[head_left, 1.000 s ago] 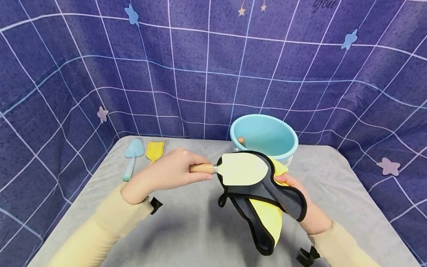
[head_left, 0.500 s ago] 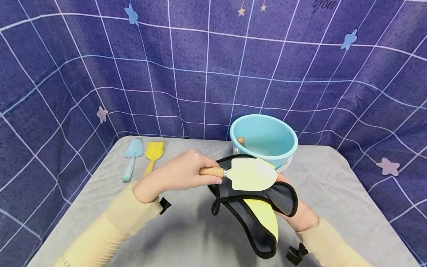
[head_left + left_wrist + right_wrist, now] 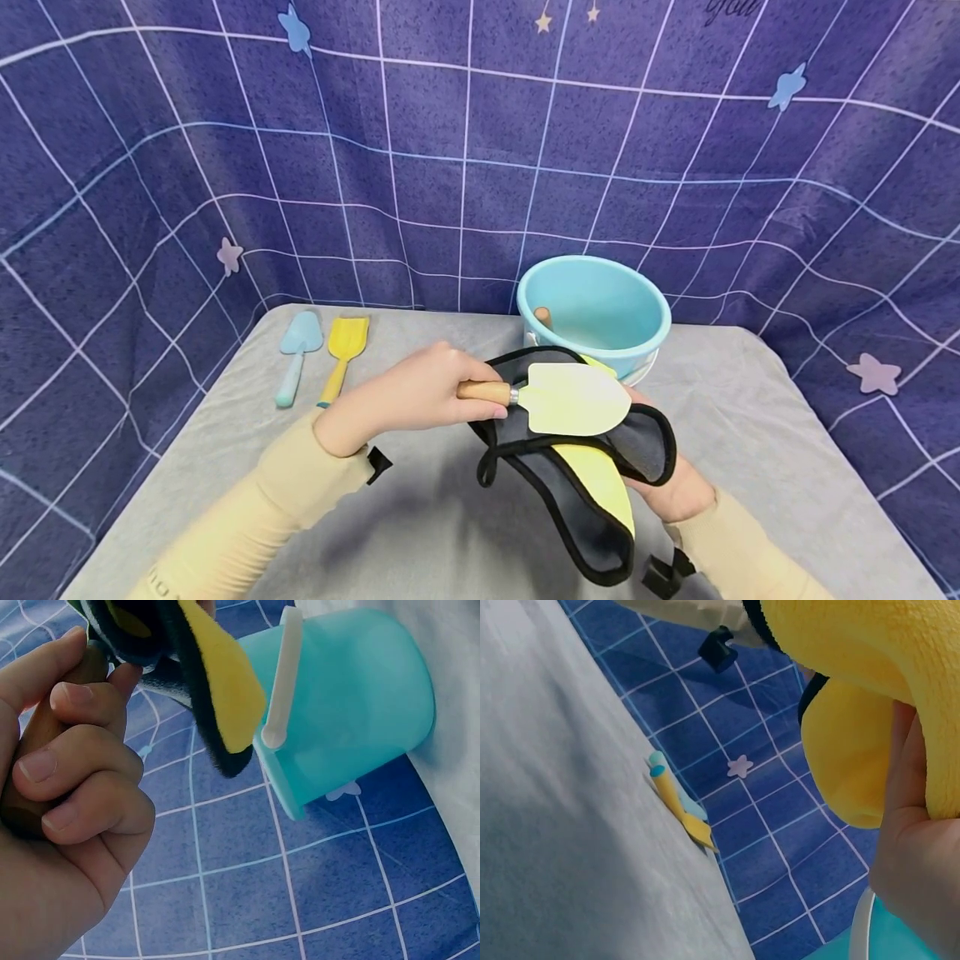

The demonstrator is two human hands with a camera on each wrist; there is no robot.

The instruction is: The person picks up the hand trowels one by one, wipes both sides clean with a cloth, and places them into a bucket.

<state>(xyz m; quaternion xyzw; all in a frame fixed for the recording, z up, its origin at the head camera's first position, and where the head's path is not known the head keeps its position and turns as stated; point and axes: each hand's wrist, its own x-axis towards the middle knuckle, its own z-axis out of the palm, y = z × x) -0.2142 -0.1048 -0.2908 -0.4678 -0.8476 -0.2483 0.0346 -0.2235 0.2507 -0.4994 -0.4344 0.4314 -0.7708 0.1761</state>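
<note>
My left hand (image 3: 431,387) grips the wooden handle of a small trowel (image 3: 577,400), whose pale blade points right. Its fingers wrap round the wooden handle (image 3: 34,765) in the left wrist view. Under the blade lies a cloth (image 3: 600,492), dark grey on one side and yellow on the other, with black edging and a small loop. My right hand (image 3: 678,492) holds this cloth from below and right; most of its fingers are hidden behind it. In the right wrist view the yellow side of the cloth (image 3: 847,772) folds round the hand. Whether blade and cloth touch is unclear.
A light blue bucket (image 3: 600,287) stands at the back, behind the cloth, with a wooden handle end (image 3: 543,317) inside. On the left lie a blue toy shovel (image 3: 302,333) and a yellow one (image 3: 348,337) on the grey-covered table (image 3: 405,517). A blue curtain (image 3: 427,183) hangs behind.
The trowel and left hand have moved right and slightly down. My right hand has shifted left and further beneath the cloth, which has changed its folds under the blade.
</note>
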